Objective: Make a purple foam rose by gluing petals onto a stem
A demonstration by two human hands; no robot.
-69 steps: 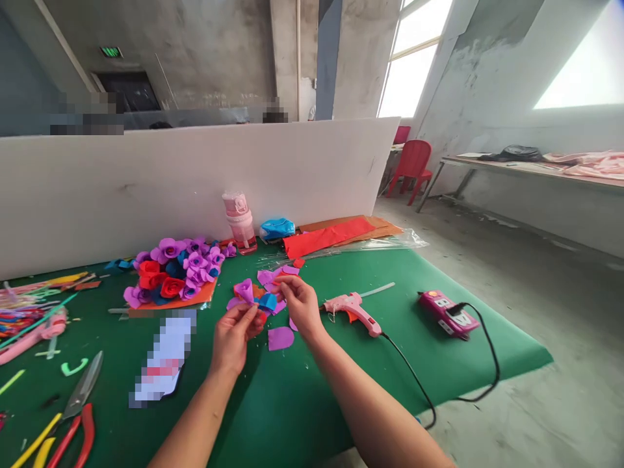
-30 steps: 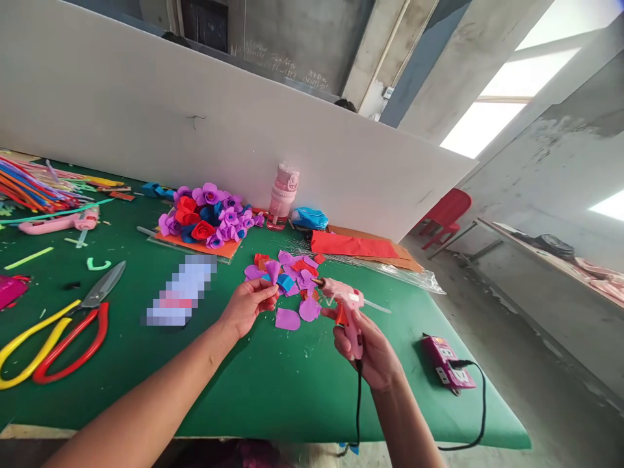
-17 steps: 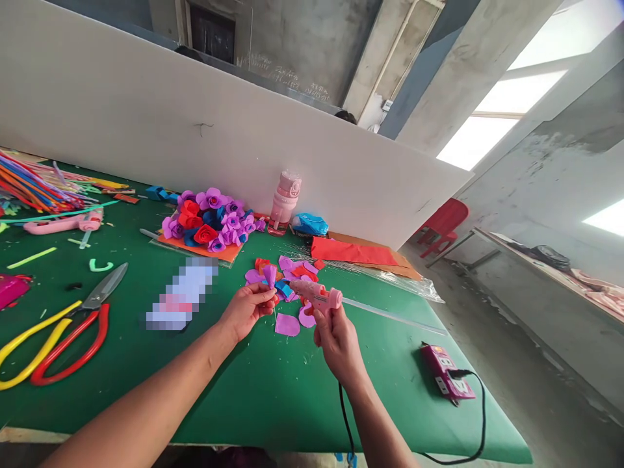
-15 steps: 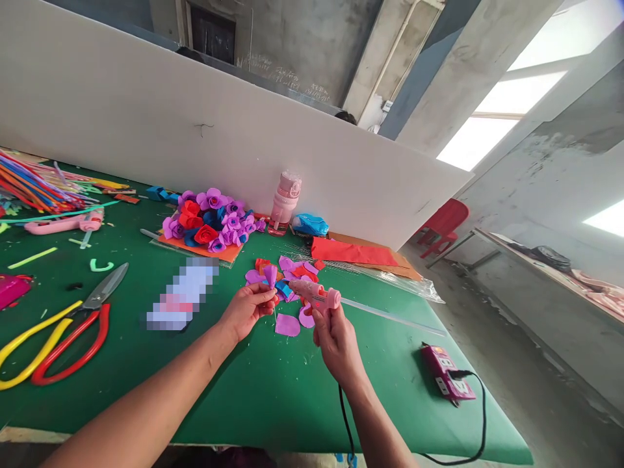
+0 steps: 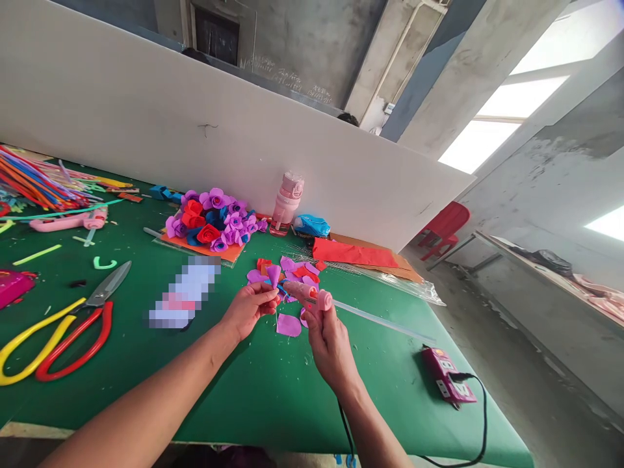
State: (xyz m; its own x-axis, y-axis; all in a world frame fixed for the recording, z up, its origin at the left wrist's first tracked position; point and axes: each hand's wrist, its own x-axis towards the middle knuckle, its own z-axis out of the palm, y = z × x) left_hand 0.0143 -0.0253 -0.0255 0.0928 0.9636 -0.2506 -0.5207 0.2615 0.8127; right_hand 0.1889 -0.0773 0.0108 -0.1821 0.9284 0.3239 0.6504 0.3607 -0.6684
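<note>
- Purple flower bud (image 5: 273,275): held near loose purple petals (image 5: 289,325), pinched low by my left hand (image 5: 251,310), seemingly to spare its cup.
- My right hand (image 5: 332,351) wraps the pink glue gun (image 5: 303,290), pointing it budward.

Pink btl (image 5: 286,207), wht panel (image 5: 234,153) bhd, red chair (image 5: 447,222)

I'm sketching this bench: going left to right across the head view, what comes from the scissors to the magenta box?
Scissors, pixelated flat object, left hand, pink glue gun in the right hand, magenta box.
</note>
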